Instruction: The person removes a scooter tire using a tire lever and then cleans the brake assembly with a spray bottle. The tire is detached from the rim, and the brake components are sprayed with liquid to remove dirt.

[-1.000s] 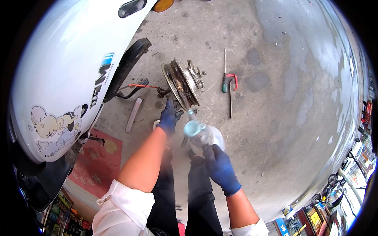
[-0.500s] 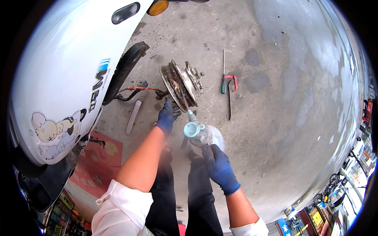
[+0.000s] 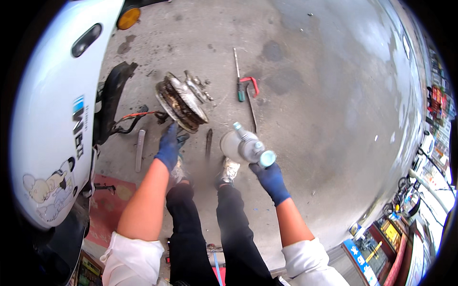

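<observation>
My left hand (image 3: 169, 148), in a blue glove, has its fingers apart at the lower rim of a dirty metal wheel hub (image 3: 181, 102) lying on the floor; whether the fingertips touch it I cannot tell. My gloved right hand (image 3: 271, 181) grips a translucent plastic jug (image 3: 232, 145) with a spout and pale blue caps, held in front of my shoes. A dark tool (image 3: 209, 140) lies between the hub and the jug. Beyond the jug lie a green-handled screwdriver (image 3: 241, 95), a red-handled tool (image 3: 252, 82) and a long metal bar (image 3: 253, 114).
A white scooter body (image 3: 52, 114) fills the left side, with an orange cable (image 3: 130, 116) beside it. A pale strip (image 3: 140, 150) and a red mat (image 3: 109, 209) are on the concrete floor (image 3: 343, 119). Bikes and shop goods line the right rim.
The view has swung, so floor objects sit further left. The jug in my right hand has turned, its large cap now toward the right. My left hand stays by the hub.
</observation>
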### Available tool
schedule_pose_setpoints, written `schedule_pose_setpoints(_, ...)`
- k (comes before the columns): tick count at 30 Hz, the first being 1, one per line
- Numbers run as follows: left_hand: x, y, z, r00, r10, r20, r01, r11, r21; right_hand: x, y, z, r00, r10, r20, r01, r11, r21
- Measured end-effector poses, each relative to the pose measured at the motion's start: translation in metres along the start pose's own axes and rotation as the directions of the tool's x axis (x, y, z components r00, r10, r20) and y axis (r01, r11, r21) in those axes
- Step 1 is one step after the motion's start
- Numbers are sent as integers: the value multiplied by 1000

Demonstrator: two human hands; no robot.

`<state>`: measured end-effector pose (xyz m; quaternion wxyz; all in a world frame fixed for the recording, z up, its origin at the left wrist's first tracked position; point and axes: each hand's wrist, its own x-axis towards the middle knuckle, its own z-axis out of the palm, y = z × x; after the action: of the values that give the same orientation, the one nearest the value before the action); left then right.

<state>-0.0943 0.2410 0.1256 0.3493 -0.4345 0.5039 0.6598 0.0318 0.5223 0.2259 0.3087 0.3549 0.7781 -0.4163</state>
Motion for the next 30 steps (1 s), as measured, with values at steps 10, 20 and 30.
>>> schedule_pose_setpoints(10,5,1,1,1000,-2,-26,4,997,79,78,126,-12,876,220,-430,106,781,615)
schedule_pose_setpoints(20,10,0,-22,997,23,-74,-21,999,29,22,101,-107,957,164,-240,-59,917,394)
schedule_pose_setpoints(30,7,5,-6,989,63,-134,-42,987,154,-13,53,-138,786,-49,-617,-83,979,-184)
